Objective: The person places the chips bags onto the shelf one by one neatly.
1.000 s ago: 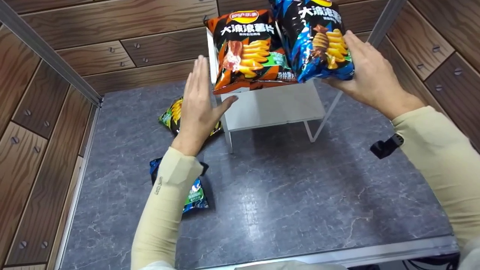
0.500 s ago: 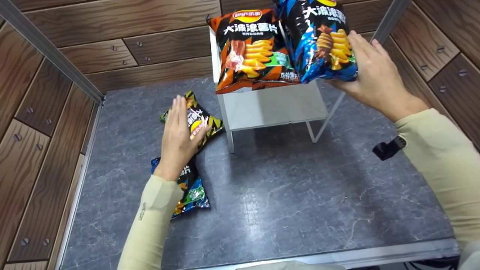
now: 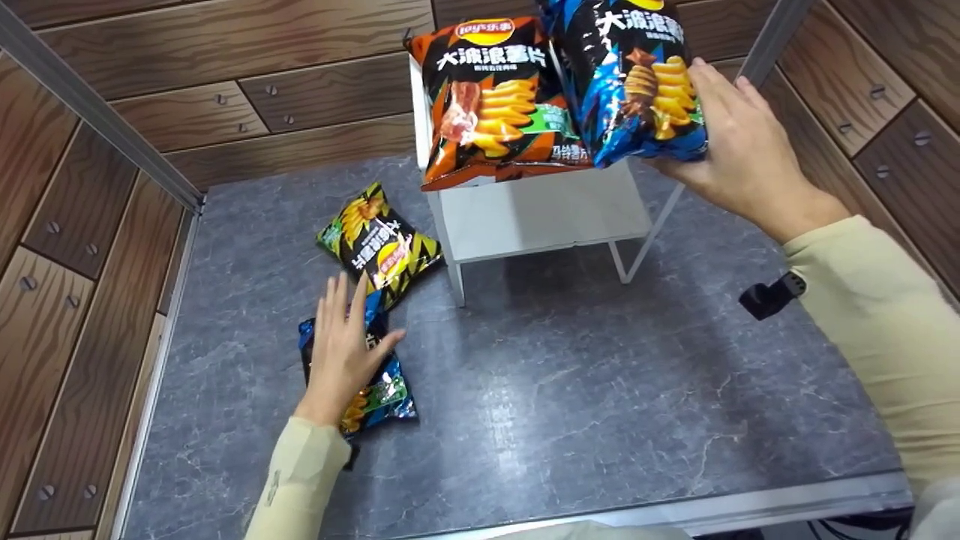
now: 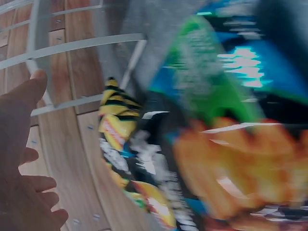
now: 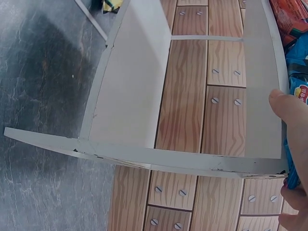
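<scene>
My left hand (image 3: 341, 356) is over a blue-and-black bag of chips (image 3: 390, 386) on the grey floor, fingers straight and thumb spread. In the left wrist view that bag (image 4: 240, 163) looms close and blurred, with the left hand (image 4: 24, 163) apart from it. A yellow-and-black bag of chips (image 3: 382, 244) lies just beyond. My right hand (image 3: 757, 154) holds the lower right corner of another blue bag of chips (image 3: 637, 82) between thumb and fingers. That bag sits at the top of a white shelf rack (image 3: 547, 214), beside an orange bag of chips (image 3: 495, 97).
Wood-patterned panels (image 3: 225, 45) enclose the floor (image 3: 600, 390) at the back and both sides. Metal posts (image 3: 97, 105) stand at the corners. The rack's lower board and thin legs (image 5: 43, 139) stand near the back. A pale rail (image 3: 675, 510) runs along the front edge.
My left hand has moved down and toward me, from beside the orange bag, past the yellow bag, to over the blue bag on the floor. My right hand has stayed at its bag.
</scene>
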### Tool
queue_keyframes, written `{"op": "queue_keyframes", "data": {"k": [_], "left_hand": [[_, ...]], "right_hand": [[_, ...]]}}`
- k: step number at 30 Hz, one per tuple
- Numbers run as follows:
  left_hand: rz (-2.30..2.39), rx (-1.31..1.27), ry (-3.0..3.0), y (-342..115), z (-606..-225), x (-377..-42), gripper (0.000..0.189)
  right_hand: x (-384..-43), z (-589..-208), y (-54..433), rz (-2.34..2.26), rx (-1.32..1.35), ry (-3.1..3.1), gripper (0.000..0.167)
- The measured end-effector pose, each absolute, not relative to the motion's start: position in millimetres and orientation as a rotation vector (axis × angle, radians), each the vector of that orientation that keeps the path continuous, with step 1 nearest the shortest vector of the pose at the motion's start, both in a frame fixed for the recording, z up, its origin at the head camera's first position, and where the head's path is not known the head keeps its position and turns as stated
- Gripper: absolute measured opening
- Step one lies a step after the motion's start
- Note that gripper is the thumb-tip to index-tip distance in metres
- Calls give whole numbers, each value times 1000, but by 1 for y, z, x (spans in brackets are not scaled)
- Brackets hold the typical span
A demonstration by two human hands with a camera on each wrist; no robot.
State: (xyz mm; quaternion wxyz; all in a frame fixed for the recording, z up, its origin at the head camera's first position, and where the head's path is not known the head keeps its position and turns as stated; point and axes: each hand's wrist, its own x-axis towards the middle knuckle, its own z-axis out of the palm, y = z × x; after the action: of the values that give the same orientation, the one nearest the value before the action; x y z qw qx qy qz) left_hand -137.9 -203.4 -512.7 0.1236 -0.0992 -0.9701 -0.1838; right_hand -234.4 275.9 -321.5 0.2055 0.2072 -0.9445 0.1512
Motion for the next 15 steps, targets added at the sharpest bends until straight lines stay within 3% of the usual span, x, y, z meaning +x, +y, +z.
{"op": "queue_keyframes", "data": {"k": [15], "left_hand": [[-464,-305,-2932,-220,-577,-84,119]], "right_hand": [[-235,-322,275,461,557,-2632,96]]}}
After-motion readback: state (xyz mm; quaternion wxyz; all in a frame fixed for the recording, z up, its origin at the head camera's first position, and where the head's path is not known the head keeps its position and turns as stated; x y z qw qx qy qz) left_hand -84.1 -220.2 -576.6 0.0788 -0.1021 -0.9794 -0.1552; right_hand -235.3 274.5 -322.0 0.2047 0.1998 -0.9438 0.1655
